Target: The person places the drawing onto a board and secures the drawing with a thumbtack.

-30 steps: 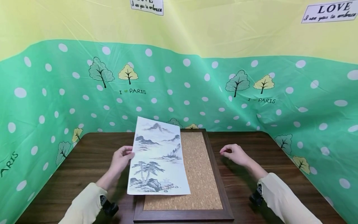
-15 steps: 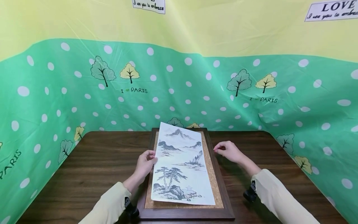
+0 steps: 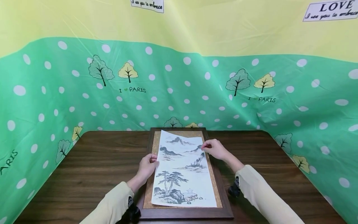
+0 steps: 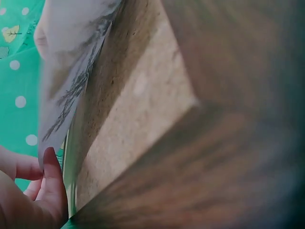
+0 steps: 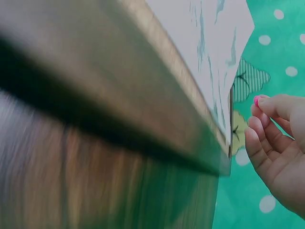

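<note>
A white sheet of paper with an ink landscape painting (image 3: 181, 186) lies over a framed cork board (image 3: 185, 213), its top edge bowed. My left hand (image 3: 146, 168) pinches the sheet's left edge between thumb and fingers. In the left wrist view, the painting (image 4: 78, 62) stands raised off the cork (image 4: 138, 90). My right hand (image 3: 216, 149) is over the sheet's upper right edge, thumb and forefinger together. Between those fingertips the right wrist view shows a small bright pink push pin (image 5: 257, 100), mostly covered by the fingers.
The board's dark wooden frame (image 3: 221, 186) rests on a brown wood-grain table (image 3: 106, 155), running from near the front edge to the back. Behind the table hangs a green and yellow printed cloth (image 3: 167, 77). Black wrist cameras sit at both cuffs.
My left hand has carried the painting right and down, from overhanging the board's left side to lying over the cork. My right hand has moved left to the sheet's upper right edge.
</note>
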